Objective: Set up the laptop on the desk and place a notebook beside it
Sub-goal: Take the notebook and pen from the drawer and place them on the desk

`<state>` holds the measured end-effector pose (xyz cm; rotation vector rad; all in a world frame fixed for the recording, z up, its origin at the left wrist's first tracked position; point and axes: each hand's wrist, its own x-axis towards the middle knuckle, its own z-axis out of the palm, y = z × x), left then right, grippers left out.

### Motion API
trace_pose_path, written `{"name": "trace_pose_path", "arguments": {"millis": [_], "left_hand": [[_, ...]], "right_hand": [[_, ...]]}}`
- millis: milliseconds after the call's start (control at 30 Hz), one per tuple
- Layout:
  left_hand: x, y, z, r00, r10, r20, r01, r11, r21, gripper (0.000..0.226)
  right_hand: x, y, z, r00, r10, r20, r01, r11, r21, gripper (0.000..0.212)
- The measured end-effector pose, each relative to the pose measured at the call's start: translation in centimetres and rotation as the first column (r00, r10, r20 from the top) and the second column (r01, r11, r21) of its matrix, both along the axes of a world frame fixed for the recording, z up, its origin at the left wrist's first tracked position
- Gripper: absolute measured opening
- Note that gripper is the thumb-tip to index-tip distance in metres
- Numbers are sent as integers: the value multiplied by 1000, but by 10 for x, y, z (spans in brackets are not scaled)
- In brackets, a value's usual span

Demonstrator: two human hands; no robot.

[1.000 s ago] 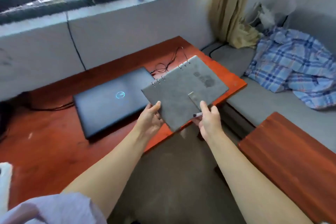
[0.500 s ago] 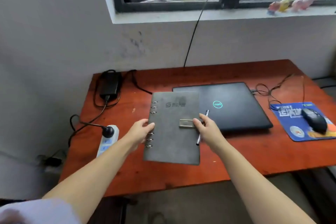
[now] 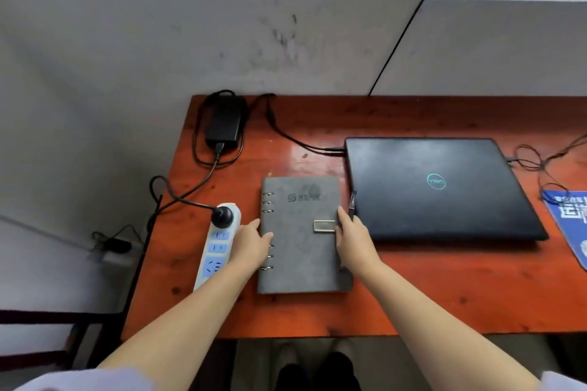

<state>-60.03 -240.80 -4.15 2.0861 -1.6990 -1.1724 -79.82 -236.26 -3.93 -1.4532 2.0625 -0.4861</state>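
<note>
A grey ring-bound notebook [image 3: 300,251] lies flat on the red-brown desk [image 3: 444,289], just left of the closed black laptop [image 3: 435,187] with a glowing teal logo. My left hand [image 3: 251,244] grips the notebook's ringed left edge. My right hand [image 3: 354,240] holds its right edge by the metal clasp, with a dark pen [image 3: 352,205] sticking up past the fingers along that edge.
A white power strip [image 3: 216,247] with a black plug lies left of the notebook. A black charger brick [image 3: 224,124] sits at the desk's back left corner, its cable running to the laptop. A blue mouse pad [image 3: 571,219] shows at the right edge.
The notebook went from hovering over the laptop's left part to lying flat on the desk left of the laptop. Both hands stayed on its edges.
</note>
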Motion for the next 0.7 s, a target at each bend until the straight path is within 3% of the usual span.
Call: {"name": "trace_pose_path", "arguments": {"millis": [233, 367, 433, 567, 700], "left_hand": [[-1, -5, -4, 995, -64, 75, 61, 997, 42, 52], [-2, -3, 1, 994, -78, 81, 72, 995, 75, 53], [-2, -2, 3, 994, -77, 75, 71, 994, 83, 54], [0, 0, 3, 997, -68, 31, 64, 993, 98, 55], [2, 1, -1, 997, -72, 38, 69, 995, 78, 54]], "right_hand": [[-2, -4, 4, 976, 115, -183, -100, 991, 91, 51], [3, -14, 33, 955, 98, -280, -98, 995, 13, 57], [20, -22, 45, 935, 197, -295, -205, 979, 6, 55], [72, -27, 38, 789, 471, -394, -413, 882, 227, 73], [92, -21, 16, 715, 525, -462, -414, 850, 326, 88]]}}
